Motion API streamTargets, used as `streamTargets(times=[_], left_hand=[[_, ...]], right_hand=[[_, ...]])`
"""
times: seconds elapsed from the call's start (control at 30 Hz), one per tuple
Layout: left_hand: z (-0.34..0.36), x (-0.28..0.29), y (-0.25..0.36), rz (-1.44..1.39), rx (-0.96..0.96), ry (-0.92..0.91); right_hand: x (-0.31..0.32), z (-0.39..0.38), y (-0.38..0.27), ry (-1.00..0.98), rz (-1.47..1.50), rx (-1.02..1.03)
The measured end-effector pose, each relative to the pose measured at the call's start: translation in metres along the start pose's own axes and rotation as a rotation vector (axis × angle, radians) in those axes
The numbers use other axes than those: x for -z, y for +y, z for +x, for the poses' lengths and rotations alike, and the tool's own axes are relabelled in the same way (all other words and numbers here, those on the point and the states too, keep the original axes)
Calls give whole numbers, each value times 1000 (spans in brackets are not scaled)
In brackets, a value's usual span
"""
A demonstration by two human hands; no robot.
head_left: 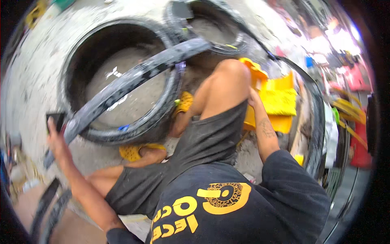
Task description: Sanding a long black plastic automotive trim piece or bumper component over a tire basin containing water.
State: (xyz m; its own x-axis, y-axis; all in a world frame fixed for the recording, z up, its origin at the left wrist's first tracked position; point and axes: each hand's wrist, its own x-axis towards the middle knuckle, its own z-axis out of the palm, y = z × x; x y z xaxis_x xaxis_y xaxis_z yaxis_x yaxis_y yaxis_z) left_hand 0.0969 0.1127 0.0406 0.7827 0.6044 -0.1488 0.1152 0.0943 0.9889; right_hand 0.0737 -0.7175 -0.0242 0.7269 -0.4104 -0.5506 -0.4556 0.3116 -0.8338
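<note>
While sitting low with both knees bent, holding a long black rubber strip (134,79) in the left hand (57,136), with fingers curled shut around its lower end. Stretching up and away from that hand, right across the top of a big black tyre (122,136) lying flat on the dusty ground, and ending near a second tyre (239,40) farther off. Just above the left hand's fingertips, touching or almost touching, a small dark flat thing (55,118); too blurry to tell what.

Reaching out past the raised knee with the right hand (252,98), up against a yellow plastic thing (280,101) with a fuzzy yellow cloth on it. Mostly tucked behind the knee, so cannot tell if that hand is wide, narrow or gripping.

Between the two hands, two feet in yellow sandals: one (185,101) pressed against the side of the big tyre, the other (132,152) just below the tyre's near edge. Beyond the right hand, curving round the yellow thing, a thin black tyre (317,122) standing on its edge.
</note>
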Motion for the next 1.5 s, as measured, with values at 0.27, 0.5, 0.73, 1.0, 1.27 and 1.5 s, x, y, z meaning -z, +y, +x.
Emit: streamTargets(times=[0.27,0.5,0.73,1.0,1.27,1.5], left_hand=[[4,20,19,37,-44,41],[-6,-46,37,-7,-67,-66],[-8,-65,55,0,-120,-83],[-14,-55,59,-8,-174,-67],[-13,-43,61,-46,-167,-42],[-21,-17,79,412,-62,14]], right_hand=[[-122,-31,88,-100,133,-76],[-67,41,-60,-153,326,139],[-283,-57,-182,-491,-532,346],[-467,-88,64,-862,-882,1270],[-424,-31,62,-321,-1101,1499],[-461,-105,81,-626,-1181,1396]])
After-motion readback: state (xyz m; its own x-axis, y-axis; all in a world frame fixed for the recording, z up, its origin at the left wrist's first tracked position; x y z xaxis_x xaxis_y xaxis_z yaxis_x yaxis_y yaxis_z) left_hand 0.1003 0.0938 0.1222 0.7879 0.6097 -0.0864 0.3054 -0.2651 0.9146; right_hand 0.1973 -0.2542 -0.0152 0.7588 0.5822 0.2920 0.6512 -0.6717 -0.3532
